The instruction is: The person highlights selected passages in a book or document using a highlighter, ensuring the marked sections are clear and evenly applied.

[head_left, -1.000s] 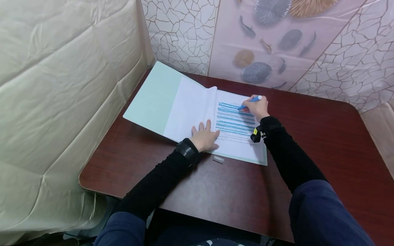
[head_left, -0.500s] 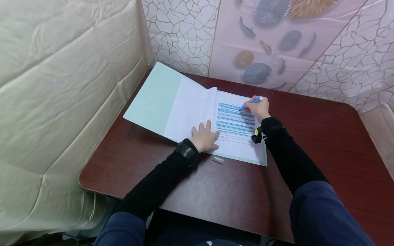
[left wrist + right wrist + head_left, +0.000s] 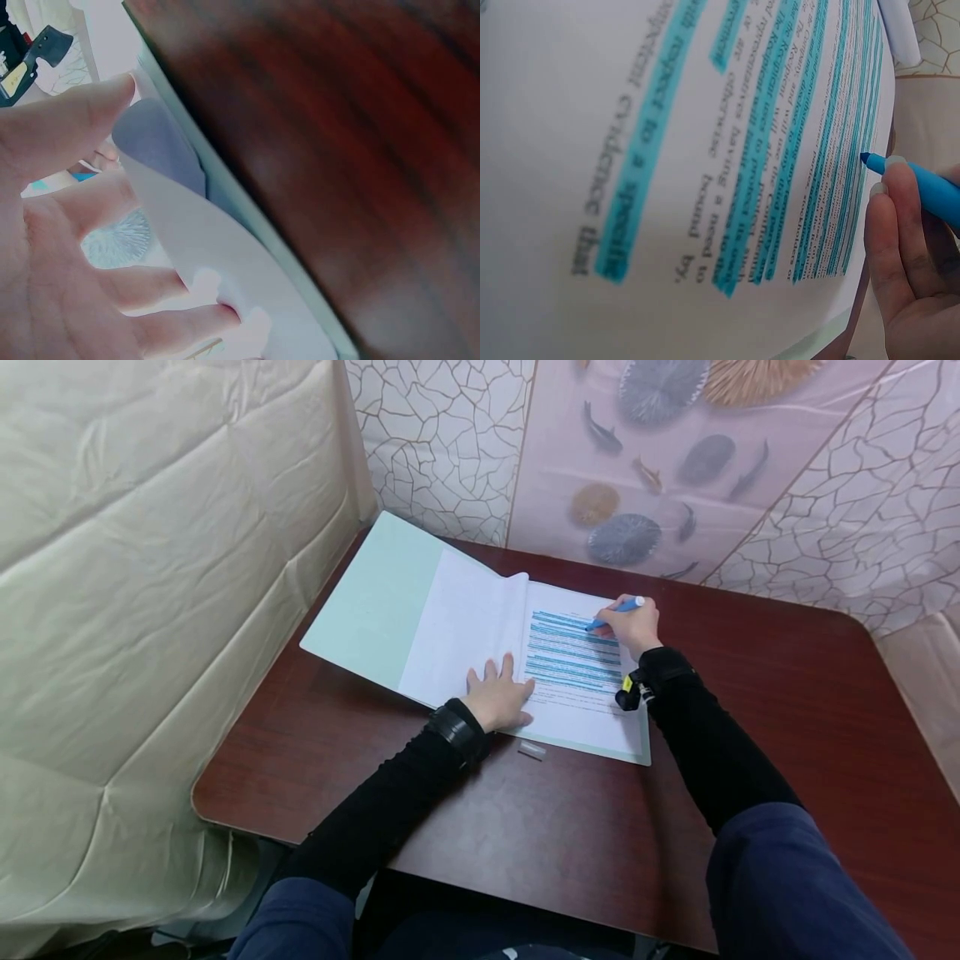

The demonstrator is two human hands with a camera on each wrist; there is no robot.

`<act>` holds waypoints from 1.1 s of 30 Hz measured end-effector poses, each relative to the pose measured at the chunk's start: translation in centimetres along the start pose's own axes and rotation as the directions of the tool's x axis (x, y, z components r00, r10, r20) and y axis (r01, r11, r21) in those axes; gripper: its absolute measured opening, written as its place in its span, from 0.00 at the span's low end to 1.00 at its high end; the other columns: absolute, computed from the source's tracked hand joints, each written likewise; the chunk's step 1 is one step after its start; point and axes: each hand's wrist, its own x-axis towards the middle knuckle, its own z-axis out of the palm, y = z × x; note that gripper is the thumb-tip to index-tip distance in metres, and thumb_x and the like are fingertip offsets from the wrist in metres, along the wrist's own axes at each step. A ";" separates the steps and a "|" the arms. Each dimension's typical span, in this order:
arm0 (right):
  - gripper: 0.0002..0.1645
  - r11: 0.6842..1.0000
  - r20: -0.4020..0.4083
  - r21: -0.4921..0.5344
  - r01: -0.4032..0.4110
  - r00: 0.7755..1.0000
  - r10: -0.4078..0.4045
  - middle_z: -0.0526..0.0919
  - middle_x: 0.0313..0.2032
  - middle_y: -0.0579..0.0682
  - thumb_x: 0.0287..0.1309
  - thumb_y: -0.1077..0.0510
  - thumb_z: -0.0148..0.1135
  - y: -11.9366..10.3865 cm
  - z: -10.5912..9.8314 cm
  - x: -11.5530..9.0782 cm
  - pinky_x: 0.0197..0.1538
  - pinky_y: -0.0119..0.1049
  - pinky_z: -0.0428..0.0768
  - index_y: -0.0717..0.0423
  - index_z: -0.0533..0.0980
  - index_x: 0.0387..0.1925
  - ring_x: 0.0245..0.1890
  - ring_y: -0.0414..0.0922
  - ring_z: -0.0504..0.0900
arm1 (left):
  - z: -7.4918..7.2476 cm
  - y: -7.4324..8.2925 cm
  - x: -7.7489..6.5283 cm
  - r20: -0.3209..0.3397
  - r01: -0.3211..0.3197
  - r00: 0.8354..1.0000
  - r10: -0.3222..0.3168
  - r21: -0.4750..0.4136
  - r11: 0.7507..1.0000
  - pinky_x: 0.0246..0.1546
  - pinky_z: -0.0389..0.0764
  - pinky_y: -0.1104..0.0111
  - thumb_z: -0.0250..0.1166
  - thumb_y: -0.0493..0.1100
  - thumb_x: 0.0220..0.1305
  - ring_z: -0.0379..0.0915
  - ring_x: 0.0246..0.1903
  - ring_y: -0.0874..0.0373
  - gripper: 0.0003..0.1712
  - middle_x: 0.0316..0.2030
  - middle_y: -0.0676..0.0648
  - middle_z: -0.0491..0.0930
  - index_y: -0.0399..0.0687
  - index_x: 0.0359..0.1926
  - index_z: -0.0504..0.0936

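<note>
A light green folder (image 3: 375, 602) lies spread on the table with white pages in it. Its right-hand page (image 3: 555, 710) bears printed text, many lines of it marked over in blue. My right hand (image 3: 632, 625) pinches a blue highlighter (image 3: 930, 187); in the right wrist view its dark tip sits right at the upper printed lines. My left hand (image 3: 498, 693) rests with spread fingers on the pages near the fold and lower edge. In the left wrist view a curled white sheet (image 3: 202, 225) bends beside the left fingers (image 3: 67, 120).
A small grey-white cap-like piece (image 3: 532, 750) lies on the dark red-brown table (image 3: 570, 835), just below the folder's lower edge. A patterned wall covering (image 3: 442, 443) stands behind the table, and a cream quilted sheet (image 3: 150, 610) hangs at the left.
My right hand has slid slightly to the right with the highlighter, its tip travelling along a line near the top of the text. My left hand has stayed in place.
</note>
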 end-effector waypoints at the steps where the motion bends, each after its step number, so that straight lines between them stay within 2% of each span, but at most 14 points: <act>1: 0.08 1.000 0.000 0.001 -0.001 1.000 0.001 0.83 0.31 0.59 0.50 0.59 0.62 0.0 0.0 0.0 0.38 0.39 0.80 0.60 0.73 0.27 0.29 0.47 0.84 | 0.0 0.0 0.0 0.000 0.000 1.000 0.000 0.002 1.000 0.59 0.48 0.41 0.54 0.60 0.59 0.39 0.66 0.37 0.36 0.69 0.37 0.38 0.63 0.67 0.56; 6: 0.08 1.000 -0.017 -0.002 -0.010 1.000 0.010 0.83 0.33 0.60 0.50 0.59 0.63 0.1 -0.1 0.0 0.37 0.39 0.80 0.59 0.72 0.26 0.29 0.48 0.84 | 0.0 0.0 0.0 -0.003 -0.004 1.000 0.004 0.010 1.000 0.59 0.49 0.41 0.54 0.60 0.59 0.39 0.66 0.37 0.36 0.69 0.37 0.38 0.63 0.67 0.56; 17: 0.09 1.000 0.000 -0.030 -0.003 1.000 0.003 0.84 0.28 0.57 0.50 0.58 0.62 0.0 -0.2 0.1 0.38 0.39 0.80 0.59 0.73 0.27 0.27 0.47 0.84 | 0.0 -0.1 0.0 -0.005 -0.006 1.000 0.006 -0.002 1.000 0.60 0.48 0.42 0.55 0.60 0.59 0.39 0.66 0.37 0.36 0.69 0.37 0.38 0.64 0.67 0.56; 24: 0.07 0.999 -0.001 -0.036 0.018 1.000 -0.019 0.84 0.28 0.57 0.50 0.58 0.62 0.2 -0.2 0.3 0.38 0.39 0.80 0.59 0.74 0.27 0.27 0.47 0.84 | 0.1 -0.1 0.1 -0.005 -0.007 1.000 0.007 -0.002 1.000 0.59 0.49 0.42 0.55 0.60 0.59 0.39 0.66 0.38 0.35 0.69 0.37 0.38 0.64 0.67 0.57; 33: 0.09 0.999 -0.010 -0.050 0.006 1.000 -0.006 0.85 0.28 0.56 0.50 0.57 0.62 0.4 -0.3 0.4 0.38 0.39 0.80 0.58 0.74 0.27 0.27 0.46 0.84 | 0.2 0.0 0.1 -0.008 -0.002 1.000 0.002 0.001 1.000 0.59 0.49 0.42 0.55 0.60 0.59 0.39 0.66 0.38 0.35 0.69 0.38 0.38 0.64 0.67 0.56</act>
